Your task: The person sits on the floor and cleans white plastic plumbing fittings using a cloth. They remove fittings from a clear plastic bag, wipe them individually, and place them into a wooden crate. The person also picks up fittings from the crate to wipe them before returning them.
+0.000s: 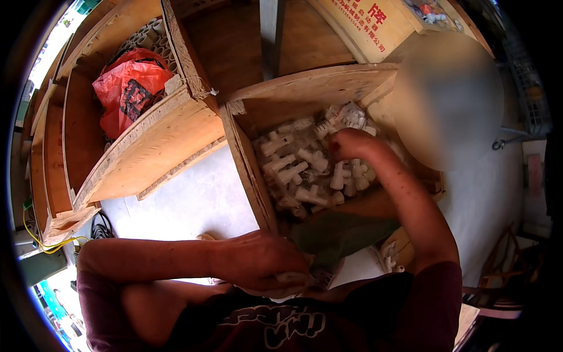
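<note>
White plastic pipe fittings (292,172), many of them tee-shaped, fill a wooden bin (314,88). Some lie in clear plastic bags. My right hand (349,144) reaches into the bin with fingers bent down among the fittings; the fingertips are hidden, so I cannot tell whether they hold one. Close to my body, my left hand (268,260) is curled around a pale, thin thing (288,278), possibly plastic film, mostly covered by the fingers. A dark green sack (345,237) hangs just past that hand, below the bin's near side.
To the left, another wooden bin (151,115) holds white pipe pieces (151,33) under a red plastic bag (132,83). A metal post (271,37) rises behind. A printed wooden box (358,26) stands at the back. More fittings (390,257) lie low at right. A blurred round patch hides the right side.
</note>
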`<state>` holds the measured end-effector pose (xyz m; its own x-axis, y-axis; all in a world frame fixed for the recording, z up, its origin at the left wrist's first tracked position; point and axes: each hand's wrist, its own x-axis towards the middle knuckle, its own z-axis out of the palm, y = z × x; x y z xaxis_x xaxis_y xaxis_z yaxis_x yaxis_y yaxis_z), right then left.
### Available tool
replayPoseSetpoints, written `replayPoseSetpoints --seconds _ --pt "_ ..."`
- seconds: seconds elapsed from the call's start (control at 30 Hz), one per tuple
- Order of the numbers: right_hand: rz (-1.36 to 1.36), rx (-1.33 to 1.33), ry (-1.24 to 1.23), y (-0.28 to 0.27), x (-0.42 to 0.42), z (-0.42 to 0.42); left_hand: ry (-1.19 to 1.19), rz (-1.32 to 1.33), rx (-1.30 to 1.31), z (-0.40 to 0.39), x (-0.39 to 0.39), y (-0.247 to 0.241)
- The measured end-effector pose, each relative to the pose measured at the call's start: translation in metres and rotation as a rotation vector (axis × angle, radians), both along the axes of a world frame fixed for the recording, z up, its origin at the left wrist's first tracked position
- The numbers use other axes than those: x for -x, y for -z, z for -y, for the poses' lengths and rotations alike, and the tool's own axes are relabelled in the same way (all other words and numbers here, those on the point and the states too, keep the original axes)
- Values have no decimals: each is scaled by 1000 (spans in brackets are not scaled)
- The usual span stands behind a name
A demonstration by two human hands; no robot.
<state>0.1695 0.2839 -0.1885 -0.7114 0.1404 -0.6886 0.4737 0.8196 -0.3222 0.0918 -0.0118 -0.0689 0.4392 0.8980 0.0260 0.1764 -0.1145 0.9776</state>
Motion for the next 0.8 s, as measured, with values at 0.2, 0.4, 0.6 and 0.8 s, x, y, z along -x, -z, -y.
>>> replayPoseSetpoints --seconds 0.2,0.4,0.6,0.8 --pt "-159 -125 84 0 8 29 -5 3 14 0 0 1" --pt "-168 -186 90 27 11 23 -19 42 2 -1 2 4" --pt "-51 -230 26 64 14 22 2 47 26 0 5 6" --pt "-63 -221 -32 70 11 26 -10 50 22 3 3 8"
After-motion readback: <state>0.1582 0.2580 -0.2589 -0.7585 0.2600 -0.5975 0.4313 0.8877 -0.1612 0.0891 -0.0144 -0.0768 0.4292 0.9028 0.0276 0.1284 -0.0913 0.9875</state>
